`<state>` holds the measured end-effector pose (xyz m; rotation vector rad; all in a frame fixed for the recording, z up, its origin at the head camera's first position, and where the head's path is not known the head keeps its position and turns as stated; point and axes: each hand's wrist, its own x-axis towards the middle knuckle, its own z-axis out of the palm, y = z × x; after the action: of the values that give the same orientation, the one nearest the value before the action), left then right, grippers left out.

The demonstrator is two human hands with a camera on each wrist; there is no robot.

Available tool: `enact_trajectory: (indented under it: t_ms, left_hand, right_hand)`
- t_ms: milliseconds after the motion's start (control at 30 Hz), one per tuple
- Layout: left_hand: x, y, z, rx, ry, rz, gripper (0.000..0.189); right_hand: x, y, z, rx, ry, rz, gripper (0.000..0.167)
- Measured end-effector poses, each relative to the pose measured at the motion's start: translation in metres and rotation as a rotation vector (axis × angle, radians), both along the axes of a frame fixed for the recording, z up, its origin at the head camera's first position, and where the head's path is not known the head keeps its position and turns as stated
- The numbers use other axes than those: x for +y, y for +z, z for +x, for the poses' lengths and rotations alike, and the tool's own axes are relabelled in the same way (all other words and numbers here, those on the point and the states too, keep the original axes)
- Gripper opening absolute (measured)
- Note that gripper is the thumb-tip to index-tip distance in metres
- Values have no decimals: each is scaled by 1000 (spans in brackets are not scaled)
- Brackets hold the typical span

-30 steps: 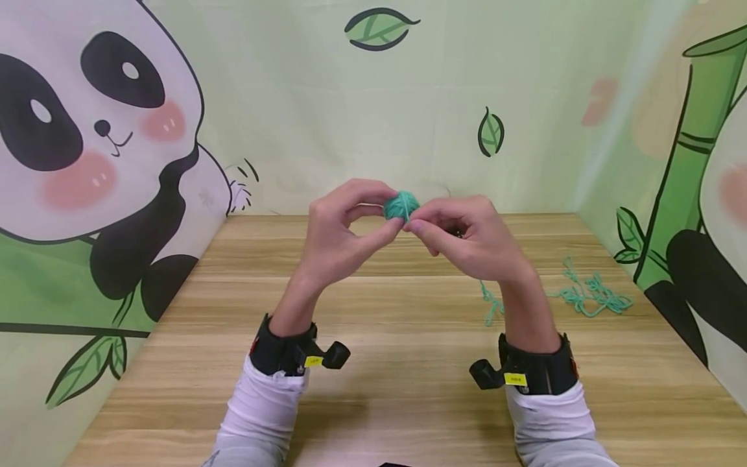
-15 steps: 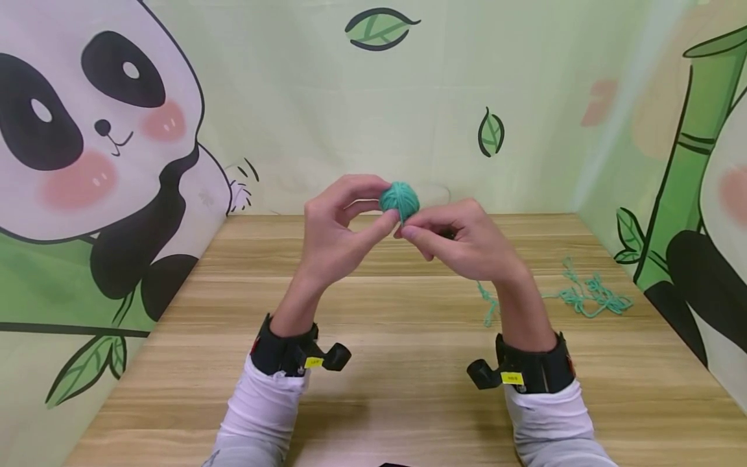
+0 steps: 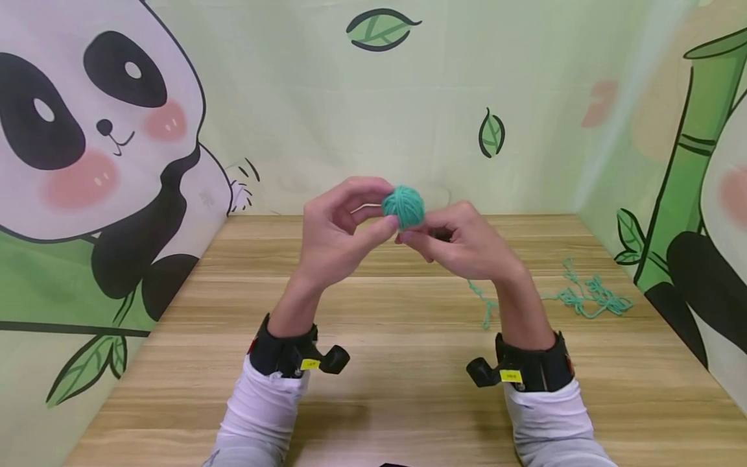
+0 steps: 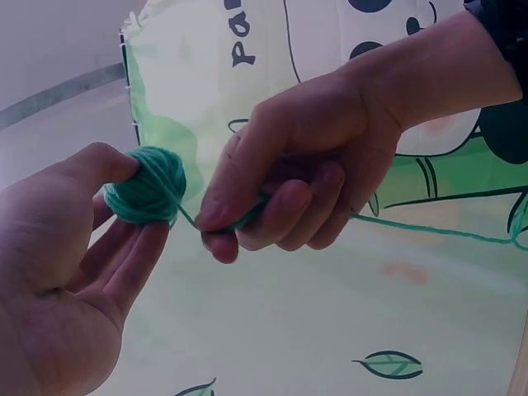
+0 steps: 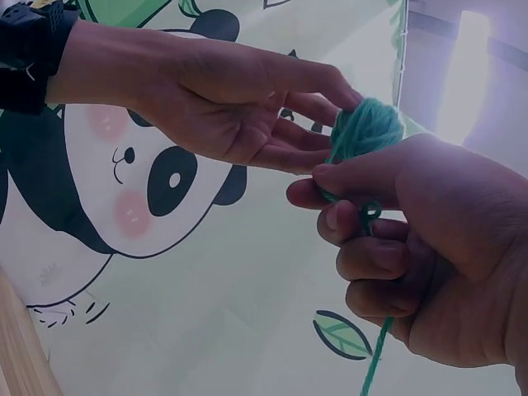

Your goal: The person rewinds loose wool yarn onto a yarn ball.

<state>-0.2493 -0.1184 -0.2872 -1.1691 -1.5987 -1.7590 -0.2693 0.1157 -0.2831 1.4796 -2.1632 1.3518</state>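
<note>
A small teal ball of yarn [image 3: 404, 207] is held up above the table, pinched between the thumb and fingertips of my left hand [image 3: 341, 230]. Close on its right, my right hand [image 3: 467, 241] pinches the yarn strand [image 4: 188, 216] between thumb and forefinger. In the right wrist view, the other fingers of that hand curl round the strand, which hangs out below the palm. From the ball [image 4: 150, 186] to the right fingertips the strand runs short and straight in the left wrist view.
Loose teal yarn [image 3: 595, 297] lies in a tangled heap on the right of the wooden table [image 3: 379, 337]. A looser stretch of strand [image 3: 483, 299] trails beside the right forearm. Behind the table hangs a panda-printed backdrop [image 3: 327, 117].
The ball has turned in the left fingers and shows more of its wound side. My right hand has shifted slightly left and down, now partly below the ball.
</note>
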Motion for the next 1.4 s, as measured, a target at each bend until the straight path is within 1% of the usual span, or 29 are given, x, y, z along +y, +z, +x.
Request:
enact_trajectory:
  t_ms: [167, 367, 467, 567, 733, 1000, 1233, 1400]
  left_hand:
    - [-1, 1, 1, -4, -51, -44, 37]
    - [-1, 1, 3, -16, -104, -90, 35]
    - [-2, 2, 3, -17, -116, -124, 36]
    - [-3, 2, 4, -10, -116, -164, 36]
    - [-4, 0, 1, 11, -94, -229, 37]
    - [-4, -3, -3, 46, -39, -294, 35]
    - [-4, -5, -6, 88, 34, -340, 34]
    - [-4, -6, -9, 116, 89, -350, 32]
  right_hand:
    - [4, 1, -1, -9, -80, 26, 23]
    - [9, 3, 0, -64, -174, 0, 15]
    - [11, 5, 0, -81, -200, -29, 12]
    - [12, 7, 0, -89, -207, -64, 11]
    - [13, 7, -1, -103, -208, -119, 12]
    - [12, 8, 2, -87, -165, -213, 14]
    - [12, 7, 3, -44, -136, -242, 12]
    - [12, 6, 4, -18, -74, -262, 11]
